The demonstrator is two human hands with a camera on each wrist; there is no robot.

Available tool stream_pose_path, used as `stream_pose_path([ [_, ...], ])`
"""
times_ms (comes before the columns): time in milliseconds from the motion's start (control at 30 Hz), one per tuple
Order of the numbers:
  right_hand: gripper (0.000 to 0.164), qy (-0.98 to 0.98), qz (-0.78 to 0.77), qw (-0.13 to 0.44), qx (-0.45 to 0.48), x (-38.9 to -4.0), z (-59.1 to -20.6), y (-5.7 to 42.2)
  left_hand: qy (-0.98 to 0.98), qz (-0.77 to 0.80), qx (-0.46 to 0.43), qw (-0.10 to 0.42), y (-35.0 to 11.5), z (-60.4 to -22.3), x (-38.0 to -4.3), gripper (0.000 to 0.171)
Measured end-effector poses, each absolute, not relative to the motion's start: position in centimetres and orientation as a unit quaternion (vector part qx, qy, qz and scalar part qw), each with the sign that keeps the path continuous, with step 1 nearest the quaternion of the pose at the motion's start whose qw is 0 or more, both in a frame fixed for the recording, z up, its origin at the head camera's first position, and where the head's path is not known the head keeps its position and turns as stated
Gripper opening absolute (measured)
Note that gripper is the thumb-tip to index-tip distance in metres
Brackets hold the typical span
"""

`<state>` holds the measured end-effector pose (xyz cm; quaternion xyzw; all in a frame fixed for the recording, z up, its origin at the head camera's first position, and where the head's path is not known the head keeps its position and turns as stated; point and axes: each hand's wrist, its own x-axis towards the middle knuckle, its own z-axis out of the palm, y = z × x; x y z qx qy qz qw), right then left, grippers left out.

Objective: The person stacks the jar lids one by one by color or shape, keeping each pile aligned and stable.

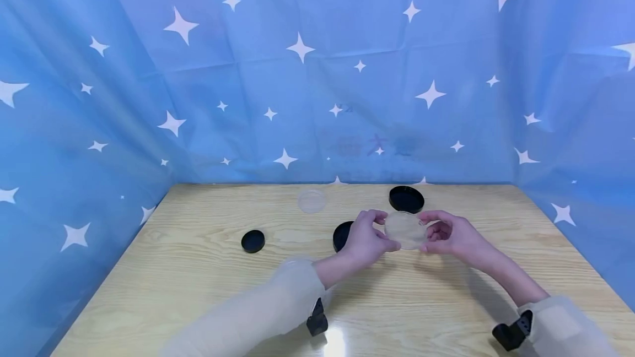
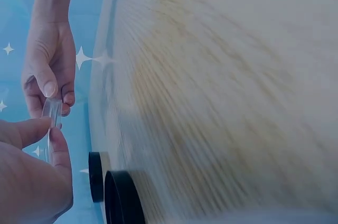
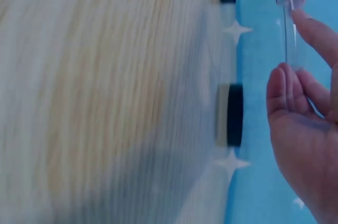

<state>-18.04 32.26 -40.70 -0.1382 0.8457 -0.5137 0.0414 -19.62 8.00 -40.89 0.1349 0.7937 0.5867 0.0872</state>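
Above the table, a clear, shallow round lid (image 1: 404,231) is held up between both hands. My left hand (image 1: 364,241) pinches its left edge between thumb and fingers. The opposite edge is gripped by my right hand (image 1: 456,237), thumb below and forefinger on top. Both wrist views show the lid (image 2: 54,109) edge-on, thin and see-through with a low rim. Just behind the hands lies a large black round lid (image 1: 407,199). Another black lid (image 1: 342,236) is partly hidden by my left hand.
A small black round lid (image 1: 253,241) lies on the wooden table (image 1: 198,280) to the left. Farther back is another clear disc (image 1: 311,201), faint against the wood. A blue curtain with white stars (image 1: 297,98) closes off the back and sides.
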Motion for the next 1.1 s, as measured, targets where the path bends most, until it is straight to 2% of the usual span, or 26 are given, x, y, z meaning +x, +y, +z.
stream_pose_path([
  [733, 0.063, 0.837, -0.515, 0.044, -0.182, -18.6, -40.4, 24.4, 0.769, 0.619, 0.147, 0.056, -0.4, -41.2, -18.2, 0.059],
  [1100, 0.061, 0.833, -0.517, 0.06, -0.186, -18.7, -40.8, 20.7, 0.771, 0.621, 0.12, 0.073, -4.2, -41.6, -17.4, 0.061],
])
